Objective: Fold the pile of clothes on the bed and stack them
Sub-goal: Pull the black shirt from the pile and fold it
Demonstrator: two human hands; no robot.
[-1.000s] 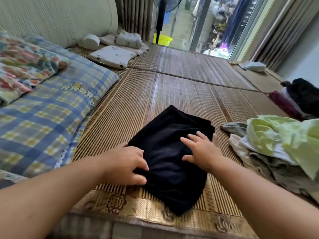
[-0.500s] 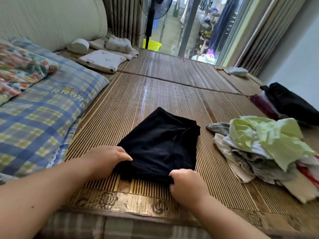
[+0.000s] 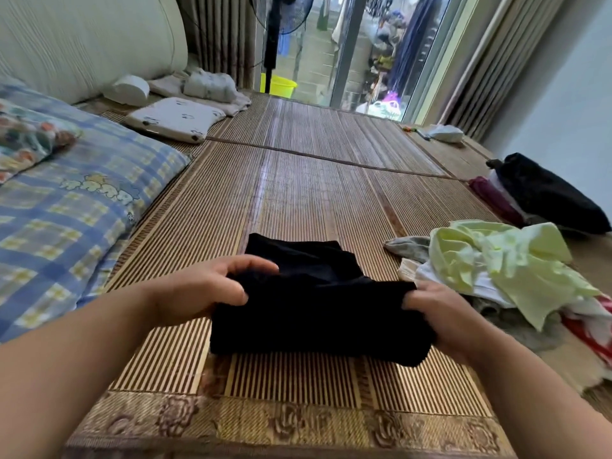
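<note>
Colour readout.

- Black folded cloth garment (image 3: 314,313) in front of me: solid black, no print I can make out.
- Striped bamboo mat (image 3: 298,200): thin brown and tan stripes.
- Woven border band (image 3: 284,422) on the mat: gold-tan with brown rose motifs.
- Plaid cotton quilt (image 3: 66,226): blue and white checks, yellow squares, a pale cartoon print.
- Floral fabric cushion (image 3: 23,140): orange, green, cream.
- Small flat white pillow (image 3: 175,119): sparse dark marks.
- Loose clothes pile (image 3: 516,326): lime green on top, with grey, white and red-and-white below.
- Round plastic basin (image 3: 278,85): yellow.
</note>
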